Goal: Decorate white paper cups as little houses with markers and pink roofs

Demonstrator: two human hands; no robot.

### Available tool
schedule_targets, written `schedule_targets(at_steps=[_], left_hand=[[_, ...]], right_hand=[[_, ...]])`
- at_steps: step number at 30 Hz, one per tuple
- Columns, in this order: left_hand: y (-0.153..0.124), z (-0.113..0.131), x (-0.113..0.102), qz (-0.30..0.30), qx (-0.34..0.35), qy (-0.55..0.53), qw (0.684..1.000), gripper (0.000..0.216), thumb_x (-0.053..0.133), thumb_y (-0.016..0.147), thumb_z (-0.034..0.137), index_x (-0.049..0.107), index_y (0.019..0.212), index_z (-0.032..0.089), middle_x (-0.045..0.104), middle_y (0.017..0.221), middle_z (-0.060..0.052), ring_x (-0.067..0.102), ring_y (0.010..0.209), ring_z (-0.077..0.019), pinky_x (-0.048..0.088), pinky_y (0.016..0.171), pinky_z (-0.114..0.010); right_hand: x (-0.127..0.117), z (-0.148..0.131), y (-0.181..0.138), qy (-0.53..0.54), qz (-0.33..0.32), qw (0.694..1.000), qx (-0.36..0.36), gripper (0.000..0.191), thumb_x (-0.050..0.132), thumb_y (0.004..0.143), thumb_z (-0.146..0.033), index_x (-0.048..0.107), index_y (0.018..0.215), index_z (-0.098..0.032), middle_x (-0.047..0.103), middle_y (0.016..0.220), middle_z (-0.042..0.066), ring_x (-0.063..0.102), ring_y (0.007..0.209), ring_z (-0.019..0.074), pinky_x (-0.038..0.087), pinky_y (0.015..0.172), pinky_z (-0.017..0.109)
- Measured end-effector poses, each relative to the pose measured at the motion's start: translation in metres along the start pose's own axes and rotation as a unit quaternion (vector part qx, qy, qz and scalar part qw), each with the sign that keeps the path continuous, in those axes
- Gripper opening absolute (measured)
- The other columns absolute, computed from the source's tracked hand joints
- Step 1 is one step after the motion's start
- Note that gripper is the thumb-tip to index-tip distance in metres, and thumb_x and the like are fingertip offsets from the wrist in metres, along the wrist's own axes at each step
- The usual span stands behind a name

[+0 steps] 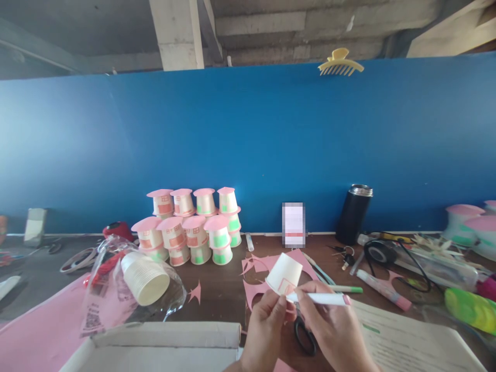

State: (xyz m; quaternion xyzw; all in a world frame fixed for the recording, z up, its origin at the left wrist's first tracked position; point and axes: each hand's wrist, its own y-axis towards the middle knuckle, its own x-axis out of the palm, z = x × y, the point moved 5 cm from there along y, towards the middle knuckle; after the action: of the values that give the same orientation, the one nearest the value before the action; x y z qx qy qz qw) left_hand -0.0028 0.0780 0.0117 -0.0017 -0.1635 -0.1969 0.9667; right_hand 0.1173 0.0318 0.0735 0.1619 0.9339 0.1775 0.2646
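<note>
The left hand (pixel 267 316) pinches one upturned paper cup (pixel 284 273) above the pink paper scraps (pixel 253 295) at the table's front. The right hand (pixel 331 325) grips one marker (pixel 323 298) in closed fingers, its tip at the cup. Behind, eight pink roofs show among the stacked cup houses (pixel 194 230).

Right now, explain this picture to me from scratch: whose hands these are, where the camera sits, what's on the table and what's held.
There is no machine: a person works with bare hands, and the single picture comes from a camera worn on their head, looking forward and down. The left hand holds an upside-down paper cup; the right hand holds a white marker, tip at the cup. On the table lie scissors, a bag of plain cups, pink paper, and stacked cups with pink roofs by the blue wall.
</note>
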Motion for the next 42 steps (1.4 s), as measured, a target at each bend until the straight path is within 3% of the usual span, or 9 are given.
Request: schedule_targets(at_steps=[3, 11, 19, 26, 36, 42], left_hand=[[0.001, -0.001, 0.001, -0.014, 0.002, -0.023, 1.0, 0.043, 0.061, 0.082, 0.053, 0.072, 0.094, 0.013, 0.064, 0.082, -0.008, 0.06, 0.08, -0.0196, 0.047, 0.078, -0.032], [-0.001, 0.003, 0.003, 0.0, -0.007, -0.024, 1.0, 0.045, 0.063, 0.078, 0.058, 0.071, 0.081, 0.013, 0.067, 0.075, -0.007, 0.062, 0.075, -0.0198, 0.049, 0.076, -0.032], [-0.001, 0.003, 0.005, 0.004, -0.01, -0.037, 0.999, 0.043, 0.065, 0.077, 0.056, 0.07, 0.077, 0.013, 0.067, 0.073, -0.007, 0.061, 0.072, -0.019, 0.049, 0.074, -0.031], [-0.002, 0.001, 0.005, 0.0, -0.011, -0.035, 0.999, 0.043, 0.065, 0.077, 0.056, 0.07, 0.079, 0.013, 0.067, 0.076, -0.008, 0.062, 0.074, -0.0197, 0.05, 0.076, -0.033], [-0.003, 0.005, 0.004, 0.014, -0.007, -0.013, 1.0, 0.05, 0.064, 0.073, 0.064, 0.071, 0.076, 0.014, 0.068, 0.076, -0.008, 0.063, 0.077, -0.0221, 0.051, 0.077, -0.034], [-0.002, 0.004, 0.006, -0.001, 0.003, -0.012, 1.0, 0.047, 0.062, 0.077, 0.06, 0.07, 0.077, 0.014, 0.067, 0.077, -0.008, 0.062, 0.077, -0.0206, 0.05, 0.077, -0.032]], right_hand=[[0.002, -0.001, 0.0, 0.008, -0.006, 1.0, 0.001, 0.029, 0.051, 0.091, -0.044, 0.064, 0.078, -0.021, 0.055, 0.046, -0.003, 0.052, 0.039, 0.0133, 0.038, 0.036, 0.021], [-0.001, -0.004, -0.001, -0.064, 0.036, 0.996, -0.05, 0.023, 0.05, 0.092, -0.04, 0.062, 0.083, -0.023, 0.069, 0.073, 0.002, 0.066, 0.065, 0.0166, 0.048, 0.051, 0.021], [-0.006, -0.01, -0.001, -0.1, 0.08, 0.986, -0.102, 0.018, 0.051, 0.092, -0.037, 0.061, 0.089, -0.024, 0.071, 0.076, 0.0, 0.067, 0.062, 0.015, 0.05, 0.05, 0.021], [-0.006, -0.009, -0.001, -0.101, 0.076, 0.987, -0.103, 0.018, 0.051, 0.092, -0.037, 0.062, 0.088, -0.024, 0.071, 0.076, 0.0, 0.068, 0.063, 0.0151, 0.05, 0.051, 0.02], [-0.001, -0.008, -0.002, -0.07, 0.011, 0.996, -0.058, 0.025, 0.049, 0.092, -0.041, 0.06, 0.079, -0.022, 0.069, 0.069, 0.003, 0.068, 0.064, 0.018, 0.05, 0.05, 0.022], [-0.002, -0.008, -0.001, -0.08, 0.036, 0.994, -0.06, 0.023, 0.05, 0.092, -0.04, 0.06, 0.082, -0.022, 0.07, 0.074, 0.002, 0.068, 0.068, 0.0174, 0.049, 0.05, 0.021]])
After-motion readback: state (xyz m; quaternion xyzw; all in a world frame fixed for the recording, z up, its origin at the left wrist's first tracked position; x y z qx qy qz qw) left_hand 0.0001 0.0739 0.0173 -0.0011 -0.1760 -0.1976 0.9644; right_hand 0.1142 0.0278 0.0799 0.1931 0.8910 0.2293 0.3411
